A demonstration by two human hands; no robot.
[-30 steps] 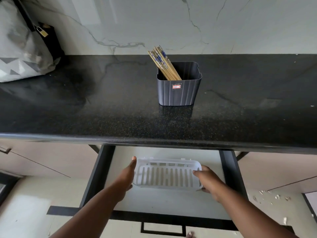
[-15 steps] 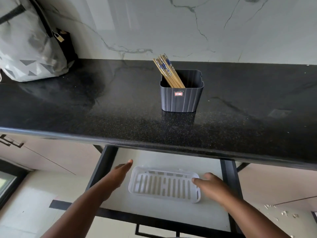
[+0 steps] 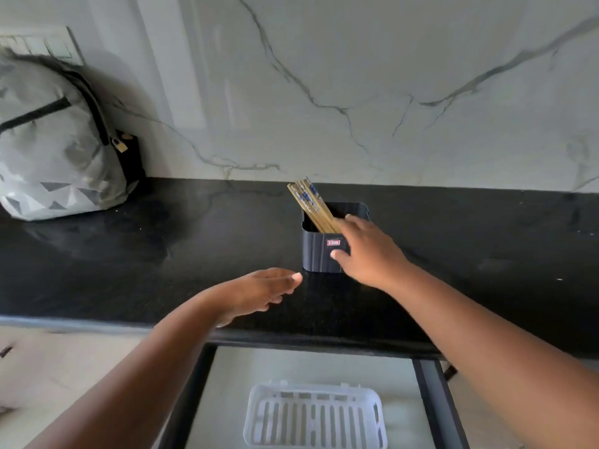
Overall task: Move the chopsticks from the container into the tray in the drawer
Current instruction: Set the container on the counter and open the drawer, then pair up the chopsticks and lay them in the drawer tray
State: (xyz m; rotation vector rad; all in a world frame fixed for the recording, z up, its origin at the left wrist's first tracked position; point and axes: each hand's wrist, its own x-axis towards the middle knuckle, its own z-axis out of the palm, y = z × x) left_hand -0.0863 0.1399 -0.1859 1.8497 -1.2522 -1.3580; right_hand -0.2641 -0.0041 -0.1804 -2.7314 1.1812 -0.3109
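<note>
A dark ribbed container [image 3: 319, 251] stands on the black counter [image 3: 162, 254], well in from the front edge and short of the marble wall [image 3: 356, 92] behind it. The chopsticks [image 3: 312, 205] are still inside it, bunched together and leaning toward the container's left rear corner, their patterned ends sticking out above the rim. The right hand [image 3: 369, 251] is at the container: its fingers reach over the right part of the rim next to the chopsticks, and its thumb lies against the front wall just below the small red label; whether the fingers already touch the chopsticks cannot be told. The left hand [image 3: 262, 288] hovers over the counter just to the left and in front of the container, palm turned inward, fingers straight and close together, holding nothing. Below the counter's front edge, directly in front of the container, the drawer [image 3: 431, 400] is pulled open, and a white slotted tray [image 3: 316, 416] lies on its pale bottom. Far to the left of the container, a grey backpack [image 3: 55, 144] leans against the wall.
</note>
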